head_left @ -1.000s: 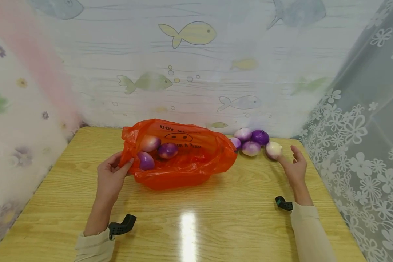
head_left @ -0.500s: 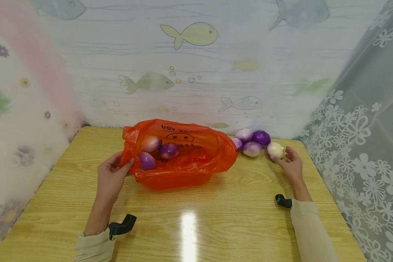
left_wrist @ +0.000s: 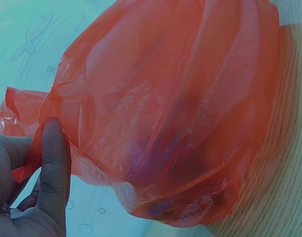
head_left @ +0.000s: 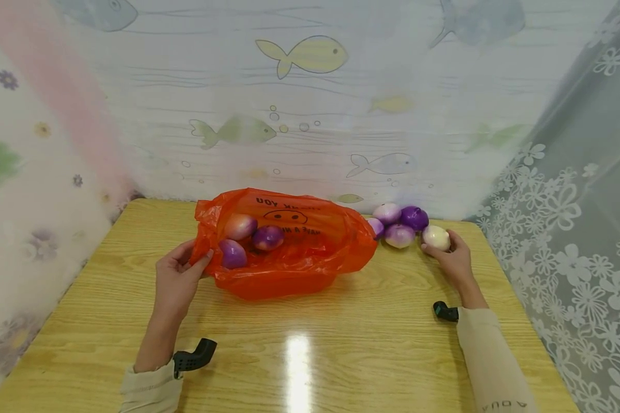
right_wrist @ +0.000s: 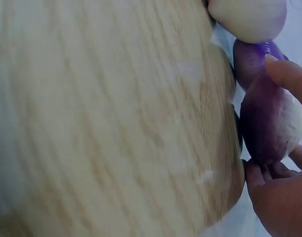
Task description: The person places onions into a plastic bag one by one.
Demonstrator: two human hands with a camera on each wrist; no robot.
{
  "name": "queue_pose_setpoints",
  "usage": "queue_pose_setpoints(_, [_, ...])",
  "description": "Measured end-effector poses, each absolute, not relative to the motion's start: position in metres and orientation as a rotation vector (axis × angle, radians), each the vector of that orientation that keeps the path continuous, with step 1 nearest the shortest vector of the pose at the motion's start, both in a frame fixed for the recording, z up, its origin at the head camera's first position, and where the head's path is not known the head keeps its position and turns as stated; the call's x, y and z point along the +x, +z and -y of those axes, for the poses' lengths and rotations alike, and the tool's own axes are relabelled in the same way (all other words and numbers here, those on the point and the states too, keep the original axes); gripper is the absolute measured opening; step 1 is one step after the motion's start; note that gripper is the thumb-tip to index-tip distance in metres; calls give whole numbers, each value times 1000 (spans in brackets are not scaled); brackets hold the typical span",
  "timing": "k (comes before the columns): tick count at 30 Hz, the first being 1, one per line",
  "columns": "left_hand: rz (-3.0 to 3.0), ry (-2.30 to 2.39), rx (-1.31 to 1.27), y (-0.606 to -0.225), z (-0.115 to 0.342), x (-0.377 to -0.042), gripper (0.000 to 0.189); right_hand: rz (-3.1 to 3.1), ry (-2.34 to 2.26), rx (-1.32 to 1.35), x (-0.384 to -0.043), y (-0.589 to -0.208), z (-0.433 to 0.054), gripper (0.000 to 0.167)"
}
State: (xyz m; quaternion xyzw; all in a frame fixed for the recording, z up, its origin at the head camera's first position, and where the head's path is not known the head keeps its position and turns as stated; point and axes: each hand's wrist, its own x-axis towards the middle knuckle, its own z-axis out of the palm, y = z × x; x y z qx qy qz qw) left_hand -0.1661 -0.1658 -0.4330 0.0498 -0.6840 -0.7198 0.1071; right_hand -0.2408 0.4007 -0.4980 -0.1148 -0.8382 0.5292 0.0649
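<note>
At the rim of an orange-red plastic bag (head_left: 284, 281), my left hand (head_left: 175, 281) pinches the film between thumb and fingers. The bag lies on its side with its mouth held up, and 3 purple onions (head_left: 268, 237) show inside. In the left wrist view, dark round shapes show faintly through the bag (left_wrist: 165, 98). On the right, my right hand (head_left: 456, 261) has its thumb and fingers round a pale onion (head_left: 436, 236). The right wrist view shows this onion (right_wrist: 267, 123) with a purple side, gripped between the thumb and the fingers.
Several more onions (head_left: 399, 236) cluster between the bag and my right hand, one partly hidden behind the bag's end. Both stand on a wooden table (head_left: 372, 332) against a fish-print curtain (head_left: 310, 115). A flowered sheer curtain (head_left: 573, 246) hangs along the right side.
My right hand has moved left, from beside the pale onion to round it, and its fingers have curled about it. The left hand keeps its hold on the bag.
</note>
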Motion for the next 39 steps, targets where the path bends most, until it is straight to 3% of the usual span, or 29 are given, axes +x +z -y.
queue_pose_setpoints(23, [1987,-2151,156,-432,165,-165,33,2561,1543,-393,-234,-492,-391,91])
queue_pose_setpoints(39, [1995,-2136,195,-432,165,-164,35,2391,1576,-382,-212,-484,-356,82])
